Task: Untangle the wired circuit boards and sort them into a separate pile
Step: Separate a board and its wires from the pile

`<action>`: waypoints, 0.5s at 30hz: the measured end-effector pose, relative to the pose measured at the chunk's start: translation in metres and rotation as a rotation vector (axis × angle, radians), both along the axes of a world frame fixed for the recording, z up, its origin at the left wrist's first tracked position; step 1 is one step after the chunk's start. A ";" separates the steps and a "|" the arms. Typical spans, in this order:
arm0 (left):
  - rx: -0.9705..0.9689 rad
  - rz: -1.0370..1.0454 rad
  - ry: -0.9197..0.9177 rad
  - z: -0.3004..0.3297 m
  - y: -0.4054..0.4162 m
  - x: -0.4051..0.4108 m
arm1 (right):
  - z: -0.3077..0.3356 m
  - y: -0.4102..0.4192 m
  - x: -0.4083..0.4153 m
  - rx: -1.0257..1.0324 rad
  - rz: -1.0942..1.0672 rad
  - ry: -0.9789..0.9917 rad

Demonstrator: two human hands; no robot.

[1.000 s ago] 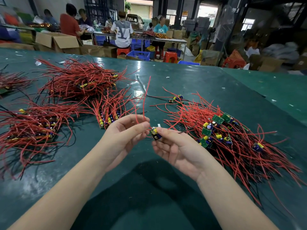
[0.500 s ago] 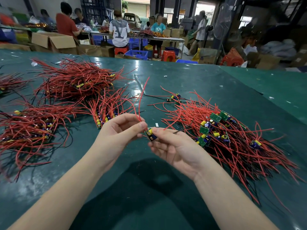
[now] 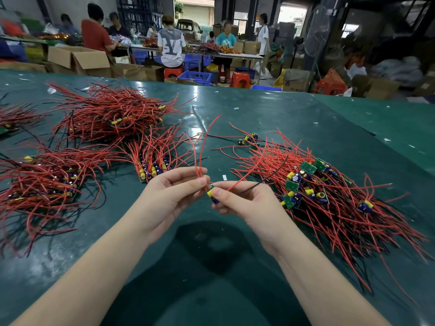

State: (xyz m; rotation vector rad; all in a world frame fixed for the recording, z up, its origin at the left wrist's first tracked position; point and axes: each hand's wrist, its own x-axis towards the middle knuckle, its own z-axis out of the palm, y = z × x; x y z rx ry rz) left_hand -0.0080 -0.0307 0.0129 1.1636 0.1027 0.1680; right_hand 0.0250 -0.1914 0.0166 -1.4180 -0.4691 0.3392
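Between my hands, above the green table, is one small circuit board with yellow and blue parts. My right hand pinches it between thumb and fingers. My left hand pinches its red wires right at the board, and they rise up and curve away. A red and a black wire trail right from the board toward the tangled pile of wired boards. A small neat bundle of boards lies just left of my left hand.
More red-wire bundles lie at the left and far left. Two loose boards sit beyond the tangled pile. Past the table's far edge are cardboard boxes, stools and people working at other tables.
My hands have stayed close together on the board. The red wires above my left hand have swung a little, and a red and black wire now stretch out to the right.
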 end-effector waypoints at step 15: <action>-0.276 -0.151 0.043 0.001 0.001 0.002 | 0.005 0.000 -0.003 0.119 0.152 0.147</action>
